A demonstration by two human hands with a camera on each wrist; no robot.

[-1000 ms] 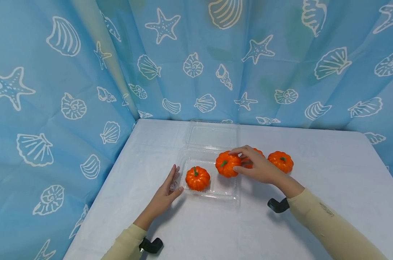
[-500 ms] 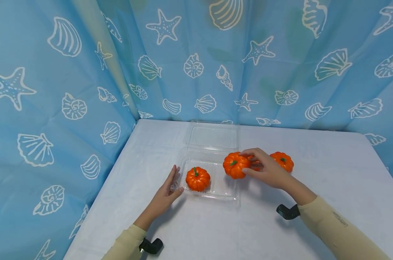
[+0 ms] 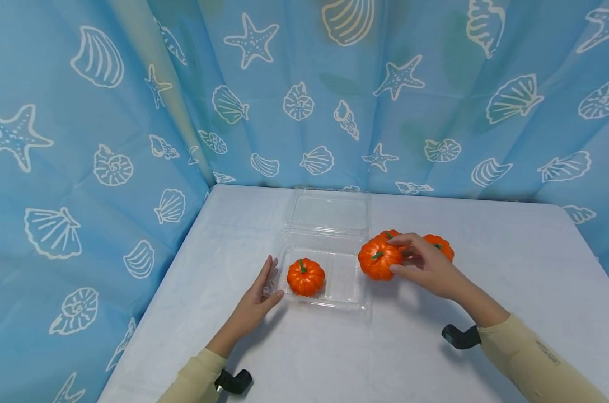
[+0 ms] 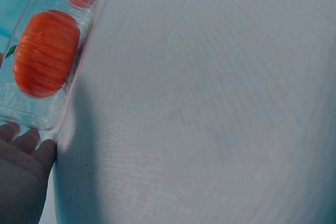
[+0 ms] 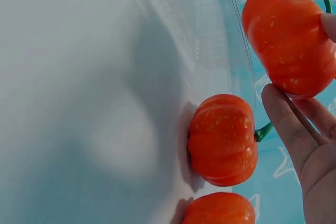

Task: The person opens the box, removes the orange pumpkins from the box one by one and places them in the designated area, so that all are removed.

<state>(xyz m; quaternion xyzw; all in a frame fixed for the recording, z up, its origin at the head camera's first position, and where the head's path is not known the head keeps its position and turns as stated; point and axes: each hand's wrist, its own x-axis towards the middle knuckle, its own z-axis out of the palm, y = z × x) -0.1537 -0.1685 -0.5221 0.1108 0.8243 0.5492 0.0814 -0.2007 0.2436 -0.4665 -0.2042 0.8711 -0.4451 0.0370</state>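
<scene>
My right hand (image 3: 430, 267) holds a small orange pumpkin (image 3: 377, 260) with a green stem, raised off the table beside the right end of a clear plastic clamshell box (image 3: 346, 282). In the right wrist view, the fingertips and thumb grip this pumpkin (image 5: 289, 40) on opposite sides. Another pumpkin (image 3: 305, 277) sits in the left part of the box's base. My left hand (image 3: 251, 305) rests at the box's left end, fingers extended along the wall; the left wrist view has its fingertips (image 4: 26, 140) against the plastic.
Two more pumpkins stand on the white table (image 3: 304, 358) right of the box: one pumpkin (image 3: 389, 233) partly behind the held one, another pumpkin (image 3: 441, 246) partly behind the right hand. The clear lid (image 3: 329, 212) lies folded back. A blue seashell-print curtain (image 3: 284, 140) borders the table.
My right hand has carried the pumpkin rightward, from over the box's right part to beyond its right edge. The left hand and the pumpkin in the box have stayed put.
</scene>
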